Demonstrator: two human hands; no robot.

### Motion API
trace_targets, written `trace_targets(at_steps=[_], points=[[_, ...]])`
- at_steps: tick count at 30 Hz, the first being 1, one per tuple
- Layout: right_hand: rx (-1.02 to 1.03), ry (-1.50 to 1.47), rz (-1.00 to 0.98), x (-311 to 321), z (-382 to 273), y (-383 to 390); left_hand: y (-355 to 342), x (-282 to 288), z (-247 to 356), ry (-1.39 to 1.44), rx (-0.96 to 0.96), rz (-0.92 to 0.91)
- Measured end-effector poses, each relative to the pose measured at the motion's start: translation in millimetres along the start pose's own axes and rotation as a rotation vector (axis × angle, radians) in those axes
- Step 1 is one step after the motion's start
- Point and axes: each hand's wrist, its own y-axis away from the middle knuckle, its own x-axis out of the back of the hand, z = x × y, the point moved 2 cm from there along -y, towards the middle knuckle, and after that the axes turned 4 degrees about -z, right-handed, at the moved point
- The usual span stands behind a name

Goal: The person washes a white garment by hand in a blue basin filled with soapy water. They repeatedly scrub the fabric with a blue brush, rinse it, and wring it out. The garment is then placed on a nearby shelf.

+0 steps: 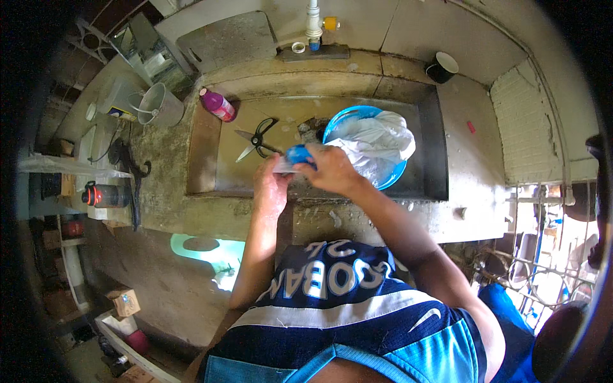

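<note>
Head view: from where I stand, one grey bucket sits on the concrete surface, left of the sink. Near the sink's back left corner is one magenta bottle, then one pair of black-handled scissors, blades apart. Toward its near edge, the left hand grips the pale, filmy end of one blue item, too unclear to name; the right hand clasps its blue part. Rightward, one blue basin holds white cloth, pieces uncountable. I'd judge the work partway: cloth already in the basin, blue item not yet put down.
</note>
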Motion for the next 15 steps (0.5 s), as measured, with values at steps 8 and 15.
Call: trace_targets(at_steps=[8,15], points=[[-0.189,0.315,0.129,32.2,46.0,0.9,19.6,-22.6,15.2,-0.165,-0.002,-0.034],[-0.108,0.403,-0.015,6.2,23.6,18.0,16.1,-19.1,20.5,-0.127,-0.251,0.066]])
